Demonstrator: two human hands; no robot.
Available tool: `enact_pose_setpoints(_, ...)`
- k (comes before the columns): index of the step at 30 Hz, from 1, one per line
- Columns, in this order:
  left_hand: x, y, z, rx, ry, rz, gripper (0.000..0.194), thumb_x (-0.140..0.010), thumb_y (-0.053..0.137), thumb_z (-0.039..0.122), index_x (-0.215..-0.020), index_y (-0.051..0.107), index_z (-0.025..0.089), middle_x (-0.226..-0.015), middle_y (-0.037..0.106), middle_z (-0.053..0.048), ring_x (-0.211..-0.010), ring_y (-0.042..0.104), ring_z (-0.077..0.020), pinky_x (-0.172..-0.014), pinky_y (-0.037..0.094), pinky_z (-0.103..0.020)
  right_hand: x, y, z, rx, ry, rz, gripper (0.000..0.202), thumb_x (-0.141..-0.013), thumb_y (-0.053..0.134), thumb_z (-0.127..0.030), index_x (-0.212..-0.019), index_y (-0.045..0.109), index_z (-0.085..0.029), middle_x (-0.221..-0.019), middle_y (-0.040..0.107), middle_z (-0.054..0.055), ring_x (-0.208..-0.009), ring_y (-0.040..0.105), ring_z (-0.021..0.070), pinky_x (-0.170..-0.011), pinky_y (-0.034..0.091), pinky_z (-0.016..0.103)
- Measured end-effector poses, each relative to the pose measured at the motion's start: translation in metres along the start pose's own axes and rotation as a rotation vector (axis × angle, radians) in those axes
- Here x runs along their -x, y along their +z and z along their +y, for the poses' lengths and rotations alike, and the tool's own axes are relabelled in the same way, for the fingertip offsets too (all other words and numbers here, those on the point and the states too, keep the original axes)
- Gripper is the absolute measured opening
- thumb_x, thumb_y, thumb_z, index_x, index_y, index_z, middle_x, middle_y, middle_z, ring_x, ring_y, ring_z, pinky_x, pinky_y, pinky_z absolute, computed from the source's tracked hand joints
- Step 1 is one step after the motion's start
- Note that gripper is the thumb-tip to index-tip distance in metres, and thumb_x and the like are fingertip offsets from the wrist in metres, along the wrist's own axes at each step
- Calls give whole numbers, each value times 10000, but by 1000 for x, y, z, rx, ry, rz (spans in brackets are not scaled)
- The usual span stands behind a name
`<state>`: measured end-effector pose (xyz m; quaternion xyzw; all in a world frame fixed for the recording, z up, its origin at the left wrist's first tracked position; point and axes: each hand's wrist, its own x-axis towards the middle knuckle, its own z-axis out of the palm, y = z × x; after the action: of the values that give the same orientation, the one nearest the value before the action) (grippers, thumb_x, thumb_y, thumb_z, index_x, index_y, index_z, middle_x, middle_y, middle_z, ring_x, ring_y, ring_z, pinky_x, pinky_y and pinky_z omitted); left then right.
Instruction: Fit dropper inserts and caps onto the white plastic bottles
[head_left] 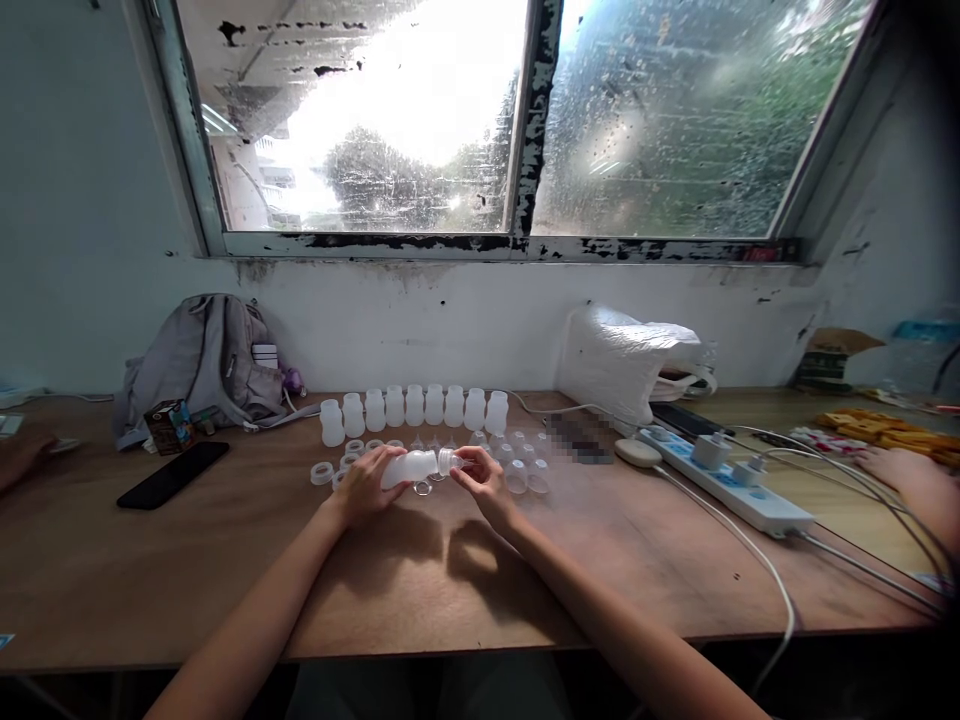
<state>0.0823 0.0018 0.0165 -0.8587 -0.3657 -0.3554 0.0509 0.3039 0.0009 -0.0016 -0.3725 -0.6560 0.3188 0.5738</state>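
My left hand [369, 485] is wrapped round a frosted white bottle [412, 466], which lies on its side above the table with its neck to the right. Against that neck, my right hand [484, 482] holds a clear ringed cap piece [447, 461] between thumb and fingers. Behind my hands stands a row of several frosted bottles [414, 406]. White rings [322, 473] lie left of my left hand, and clear dome-shaped pieces [516, 476] are set out right of my right hand. A clear ring [423, 488] lies below the held bottle.
On the left are a grey backpack [202, 360], a small box [169, 426] and a black phone [174, 475]. A power strip [727, 485] with cables, a round white device [638, 453] and a white bag [615, 360] are on the right. Other people's hands show at both edges.
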Motion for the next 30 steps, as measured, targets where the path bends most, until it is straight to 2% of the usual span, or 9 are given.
enact_pose_setpoints(5, 1, -2, 4, 45, 7, 0, 369, -746, 504, 348, -1080, 450, 201, -1009, 534, -79, -912, 522, -199, -792, 426, -323, 1, 3, 2, -97, 27, -85, 240, -686, 567, -282, -900, 517, -184, -895, 577, 42, -748, 576, 132, -698, 481, 273)
enact_pose_setpoints(10, 1, -3, 6, 78, 31, 0, 364, -736, 520, 337, -1071, 475, 202, -995, 542, -79, -921, 521, -201, -806, 427, -328, 2, 3, 3, -85, 24, -109, 239, -693, 544, -239, -922, 521, -176, -926, 579, 53, -781, 578, 135, -737, 474, 286)
enact_pose_setpoints(21, 2, -5, 7, 39, 62, -16, 374, -752, 500, 335, -1101, 461, 207, -1026, 524, -86, -955, 499, -206, -844, 413, -351, 3, 2, -1, 3, -16, -111, 269, -695, 556, -288, -939, 553, -174, -911, 601, 56, -775, 580, 142, -734, 476, 299)
enact_pose_setpoints(24, 2, -3, 6, 44, 76, -8, 374, -750, 504, 336, -1100, 465, 210, -1025, 525, -82, -954, 501, -205, -846, 414, -352, 3, 1, 2, 31, 46, -106, 272, -701, 552, -379, -860, 574, -160, -735, 618, 38, -611, 582, 130, -566, 482, 255)
enact_pose_setpoints(27, 2, 0, 3, 33, 138, -31, 363, -757, 503, 337, -1095, 472, 210, -1019, 531, -79, -954, 501, -202, -844, 419, -350, 3, 1, 6, 111, 172, -154, 399, -762, 427, -481, -573, 545, -150, -413, 481, -17, -331, 434, 83, -351, 347, 205)
enact_pose_setpoints(30, 2, 3, -1, 14, 191, -46, 369, -770, 492, 331, -1117, 465, 210, -1027, 534, -81, -962, 499, -203, -849, 420, -355, 3, -1, 4, 224, 197, -179, 554, -808, 308, -498, -385, 436, -164, -305, 346, -26, -295, 364, 71, -351, 295, 202)
